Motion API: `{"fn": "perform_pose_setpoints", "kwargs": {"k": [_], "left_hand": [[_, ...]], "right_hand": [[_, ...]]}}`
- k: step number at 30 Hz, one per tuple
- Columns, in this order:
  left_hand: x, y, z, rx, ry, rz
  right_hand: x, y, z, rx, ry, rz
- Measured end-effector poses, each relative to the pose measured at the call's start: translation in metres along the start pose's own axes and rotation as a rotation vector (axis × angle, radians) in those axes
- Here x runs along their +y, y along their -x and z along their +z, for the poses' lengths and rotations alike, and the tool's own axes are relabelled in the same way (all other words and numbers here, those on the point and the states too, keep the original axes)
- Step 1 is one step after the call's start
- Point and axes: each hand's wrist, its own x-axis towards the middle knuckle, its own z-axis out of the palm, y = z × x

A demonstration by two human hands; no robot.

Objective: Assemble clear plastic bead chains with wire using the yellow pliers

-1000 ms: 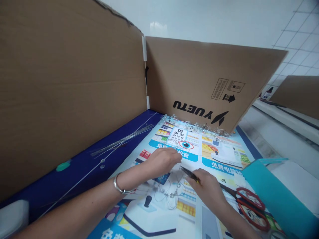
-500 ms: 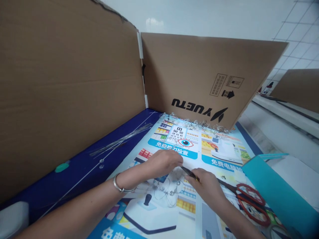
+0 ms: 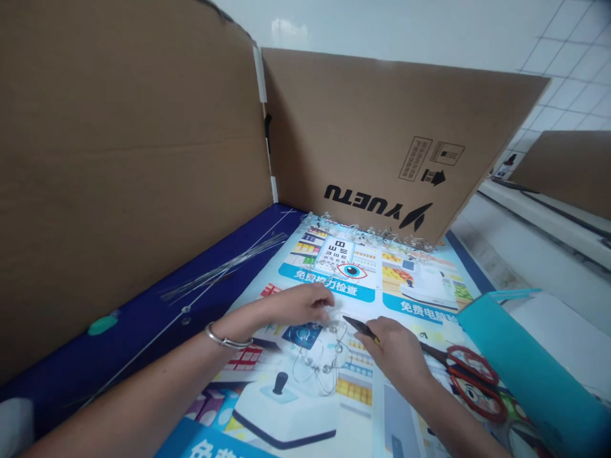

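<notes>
My left hand (image 3: 303,303), with a silver bangle on its wrist, is curled with its fingertips at the upper end of a thin wire strung with clear beads (image 3: 326,369). The wire hangs in loose loops below these fingers, over the printed sheet; the exact pinch is hard to see. In my right hand (image 3: 397,348) is a pair of small pliers (image 3: 361,327) with dark pointed jaws and a bit of yellow at the handle. Their tip points at my left fingers, a short gap away. Red-handled scissors (image 3: 472,381) lie beside my right forearm.
Cardboard panels (image 3: 382,127) wall off the back and left. A row of small wire pieces (image 3: 372,236) lies along the back panel's foot. Straight wires (image 3: 224,267) rest on the blue surface at left. A turquoise folder (image 3: 525,362) stands at the right.
My left hand has drawn left, away from the pliers' tip, and its fingers have loosened somewhat. The pliers stay in my right hand, almost unmoved. The view has shifted slightly.
</notes>
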Motion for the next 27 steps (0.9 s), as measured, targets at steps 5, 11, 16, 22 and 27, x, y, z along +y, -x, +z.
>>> {"fn": "perform_pose_setpoints", "kwargs": {"k": [5, 11, 16, 22, 27], "left_hand": [[0.0, 0.002, 0.001, -0.06, 0.039, -0.082], [0.011, 0.004, 0.004, -0.067, -0.026, -0.141], [0.008, 0.004, 0.008, -0.073, -0.044, -0.097], [0.006, 0.004, 0.012, -0.108, 0.018, -0.083], [0.007, 0.006, 0.017, -0.131, 0.116, -0.125]], "right_hand": [[0.0, 0.007, -0.002, 0.047, 0.058, -0.031], [0.005, 0.022, 0.002, 0.189, -0.005, -0.086], [0.01, 0.029, 0.011, 0.266, -0.028, -0.109], [0.008, 0.03, 0.013, 0.259, -0.016, -0.135], [0.006, 0.03, 0.012, 0.254, 0.059, -0.169]]}}
